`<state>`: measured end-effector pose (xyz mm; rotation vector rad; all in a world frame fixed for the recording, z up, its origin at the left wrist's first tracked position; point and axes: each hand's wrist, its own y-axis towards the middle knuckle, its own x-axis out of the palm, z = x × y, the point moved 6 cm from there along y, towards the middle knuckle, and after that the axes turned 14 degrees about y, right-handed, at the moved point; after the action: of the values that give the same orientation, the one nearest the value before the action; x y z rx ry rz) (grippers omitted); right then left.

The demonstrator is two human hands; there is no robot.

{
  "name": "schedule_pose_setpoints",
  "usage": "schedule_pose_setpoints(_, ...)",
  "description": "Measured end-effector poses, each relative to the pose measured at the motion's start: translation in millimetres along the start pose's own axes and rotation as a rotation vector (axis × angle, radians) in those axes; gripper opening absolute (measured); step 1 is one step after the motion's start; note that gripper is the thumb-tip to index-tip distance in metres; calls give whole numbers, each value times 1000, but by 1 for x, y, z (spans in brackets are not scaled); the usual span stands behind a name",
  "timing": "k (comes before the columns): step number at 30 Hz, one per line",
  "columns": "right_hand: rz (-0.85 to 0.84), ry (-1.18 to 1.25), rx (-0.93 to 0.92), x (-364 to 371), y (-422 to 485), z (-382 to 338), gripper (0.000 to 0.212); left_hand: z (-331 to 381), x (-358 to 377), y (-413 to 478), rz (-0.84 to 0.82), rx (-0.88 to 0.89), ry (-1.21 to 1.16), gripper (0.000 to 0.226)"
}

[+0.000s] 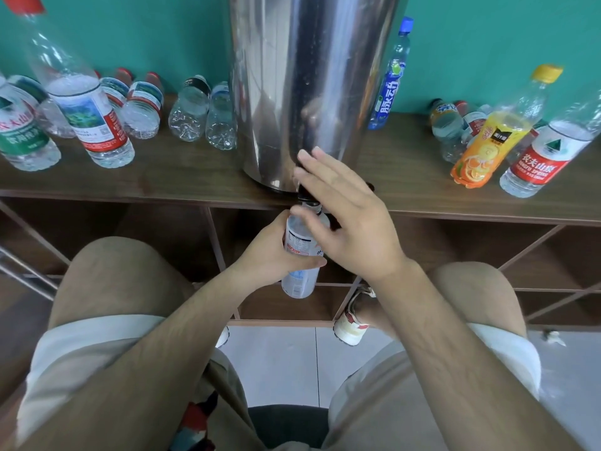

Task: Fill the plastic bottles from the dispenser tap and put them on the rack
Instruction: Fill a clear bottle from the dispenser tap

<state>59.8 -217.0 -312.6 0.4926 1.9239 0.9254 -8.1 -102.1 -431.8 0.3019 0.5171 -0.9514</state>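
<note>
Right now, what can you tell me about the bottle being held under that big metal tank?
The bottle is clear plastic with a white label bearing small print and a touch of red. It is held roughly upright in the air, its neck up at the black tap of the steel dispenser. The left hand grips its middle, thumb across the label. The right hand, fingers straight, covers its top, so the mouth and fill level cannot be told.

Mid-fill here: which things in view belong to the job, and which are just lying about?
In the job: bottle, held by the left hand; tap; right hand over it; dispenser; rack; empty bottles lying on it.
Lying about: sneaker; metal bars; floor scrap.
</note>
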Motion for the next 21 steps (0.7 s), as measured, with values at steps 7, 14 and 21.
schedule_pose_setpoints(7, 136, 249, 375, -8, -32, 38, 56, -2, 1, -1, 3, -27, -5, 77)
schedule_pose_setpoints(14, 120, 259, 552, 7, -42, 56, 34, -2, 1, 1, -3, -14, -9, 78)
schedule_pose_setpoints(21, 96, 281, 555, 14, -45, 56, 20, -1, 0, 0, -9, -7, -16, 79)
